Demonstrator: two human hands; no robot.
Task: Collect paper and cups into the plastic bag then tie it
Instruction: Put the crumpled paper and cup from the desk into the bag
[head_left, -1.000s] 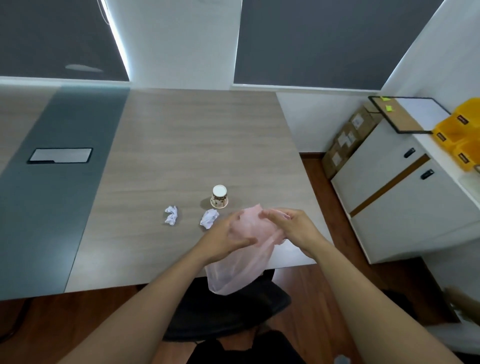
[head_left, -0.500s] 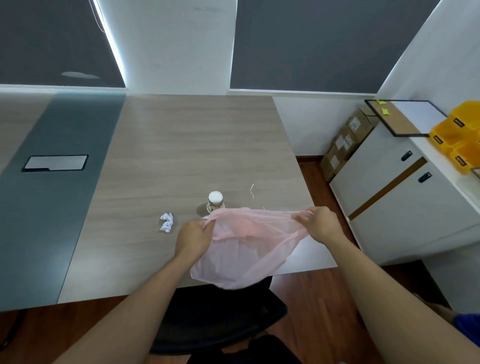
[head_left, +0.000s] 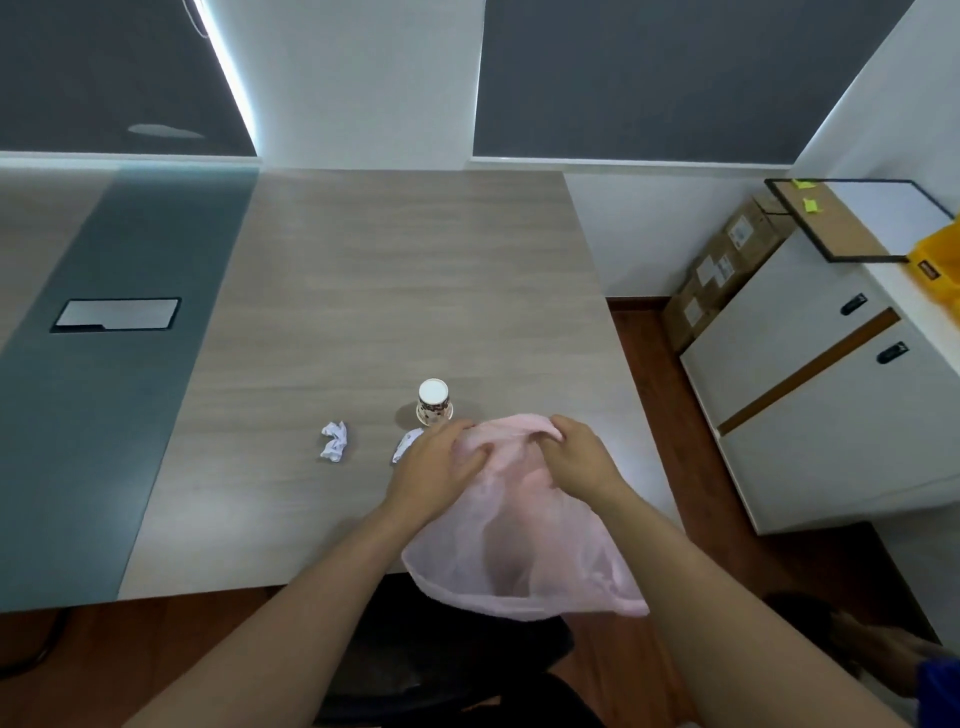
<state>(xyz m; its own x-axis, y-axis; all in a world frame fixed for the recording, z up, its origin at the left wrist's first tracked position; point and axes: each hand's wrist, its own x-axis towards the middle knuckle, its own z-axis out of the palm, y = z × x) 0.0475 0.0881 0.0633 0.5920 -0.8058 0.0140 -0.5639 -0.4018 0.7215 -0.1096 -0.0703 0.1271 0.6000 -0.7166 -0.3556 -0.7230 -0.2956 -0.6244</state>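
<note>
A thin pink plastic bag (head_left: 519, 551) hangs over the table's near edge. My left hand (head_left: 441, 467) grips its rim on the left and my right hand (head_left: 576, 457) grips the rim on the right, the two hands close together. An upside-down paper cup (head_left: 434, 402) stands on the table just beyond my left hand. One crumpled white paper (head_left: 334, 441) lies to the left. A second crumpled paper (head_left: 405, 444) lies partly hidden by my left hand.
The wooden table (head_left: 363, 291) has a grey-green strip (head_left: 104, 389) with a cable hatch (head_left: 117, 314) on the left. A black chair (head_left: 441, 649) is under the near edge. White cabinets (head_left: 831, 415), cardboard boxes (head_left: 727, 270) and a yellow bin (head_left: 940, 260) stand at the right.
My hands had pulled the bag's rim wide apart half a second ago; now they have come back together at the rim. The second crumpled paper shows again beside my left hand.
</note>
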